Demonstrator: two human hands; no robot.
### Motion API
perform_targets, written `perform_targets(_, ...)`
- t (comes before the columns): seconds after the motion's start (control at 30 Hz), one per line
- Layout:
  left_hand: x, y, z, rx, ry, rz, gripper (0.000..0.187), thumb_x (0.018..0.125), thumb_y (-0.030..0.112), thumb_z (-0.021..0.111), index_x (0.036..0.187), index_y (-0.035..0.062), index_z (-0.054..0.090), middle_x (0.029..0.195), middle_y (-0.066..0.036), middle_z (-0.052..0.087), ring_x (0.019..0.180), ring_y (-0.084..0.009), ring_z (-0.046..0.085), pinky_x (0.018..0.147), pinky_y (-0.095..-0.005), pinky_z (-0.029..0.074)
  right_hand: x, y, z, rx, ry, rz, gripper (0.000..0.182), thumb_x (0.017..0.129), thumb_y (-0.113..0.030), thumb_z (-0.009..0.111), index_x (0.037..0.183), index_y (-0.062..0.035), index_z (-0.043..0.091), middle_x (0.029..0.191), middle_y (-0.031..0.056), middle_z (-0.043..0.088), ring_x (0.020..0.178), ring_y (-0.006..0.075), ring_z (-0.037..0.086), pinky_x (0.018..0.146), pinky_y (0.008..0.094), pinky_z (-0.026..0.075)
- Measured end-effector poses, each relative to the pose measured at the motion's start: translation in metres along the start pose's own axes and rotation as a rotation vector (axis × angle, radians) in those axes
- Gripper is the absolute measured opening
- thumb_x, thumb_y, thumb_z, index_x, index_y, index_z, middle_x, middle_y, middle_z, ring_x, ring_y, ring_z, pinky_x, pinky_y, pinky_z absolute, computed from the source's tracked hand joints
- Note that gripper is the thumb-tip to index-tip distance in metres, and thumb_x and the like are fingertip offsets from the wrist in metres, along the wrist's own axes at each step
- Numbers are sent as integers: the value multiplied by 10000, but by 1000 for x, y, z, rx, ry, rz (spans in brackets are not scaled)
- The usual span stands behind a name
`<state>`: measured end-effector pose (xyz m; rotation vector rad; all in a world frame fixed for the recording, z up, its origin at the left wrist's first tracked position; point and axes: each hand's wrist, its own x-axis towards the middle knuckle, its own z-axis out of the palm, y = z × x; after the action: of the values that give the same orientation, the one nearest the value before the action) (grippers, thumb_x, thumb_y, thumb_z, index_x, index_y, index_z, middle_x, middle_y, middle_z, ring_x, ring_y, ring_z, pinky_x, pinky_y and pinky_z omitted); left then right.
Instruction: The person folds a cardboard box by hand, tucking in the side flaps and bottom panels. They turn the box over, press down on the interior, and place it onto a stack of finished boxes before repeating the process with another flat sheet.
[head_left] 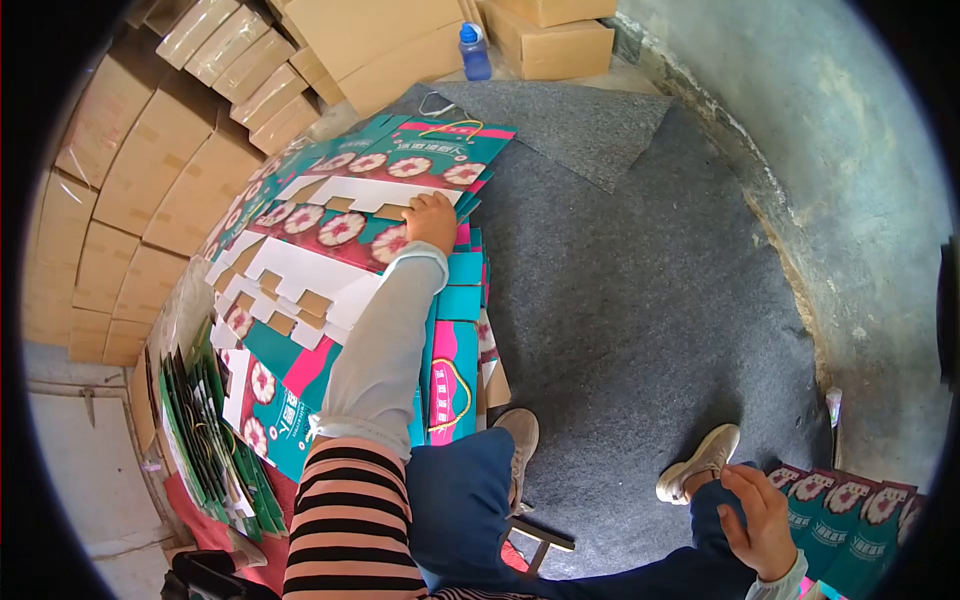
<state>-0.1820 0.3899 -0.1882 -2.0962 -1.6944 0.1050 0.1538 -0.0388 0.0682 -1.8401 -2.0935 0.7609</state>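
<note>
Under the left hand (432,220) the fingertips are lost against the printed carton sheets (340,228), so the grip cannot be told; the sleeve below it covers the middle of that pile; the print on the sheets is too small to read. Beside the right hand (762,522) the second stack of sheets (850,525) is cut off by the lens edge; the wrist below it runs out of view. Beyond the left hand the blue bottle (474,52) is too small to read; the brown boxes (150,160) left of it fade into the dark rim.
</note>
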Motion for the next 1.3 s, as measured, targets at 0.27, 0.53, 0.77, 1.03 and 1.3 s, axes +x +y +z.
perform_targets(0.27,-16,-11,-41,70,164,148,89,764,147,587,823,83,604,781,-74,619,783,-238,618,609,-364,482,15,-4,9,0,-96,-26,395,741,-9,638,1125,6,550,1110,190,577,906,364,618,755,391,517)
perform_targets(0.53,-137,8,-182,-239,292,254,206,752,124,561,935,39,600,945,-121,612,915,-260,590,754,-362,460,97,-4,55,-213,221,-296,620,713,-63,704,1287,-35,470,1271,198,482,1115,373,521,912,414,459)
perform_targets(0.77,-203,13,-258,-504,462,467,341,766,122,564,1079,-9,607,1102,-158,623,1070,-300,580,909,-400,449,188,-22,97,-218,465,-460,609,677,-56,729,1255,-77,538,1228,140,567,1125,330,540,930,402,448)
perform_targets(1.03,-183,-49,-302,-1034,606,123,302,846,68,634,1124,-34,573,1083,-196,619,964,-323,616,810,-385,484,110,-7,12,505,598,-68,224,888,-168,645,1057,-23,660,982,72,681,852,124,620,741,255,491)
perform_targets(1.3,-200,-23,-345,-1535,-210,382,395,889,174,615,1200,-46,513,1143,-193,595,871,-230,649,751,-321,520,33,18,2,1035,728,75,340,908,-218,632,1158,10,596,1013,35,647,884,89,572,809,254,472)
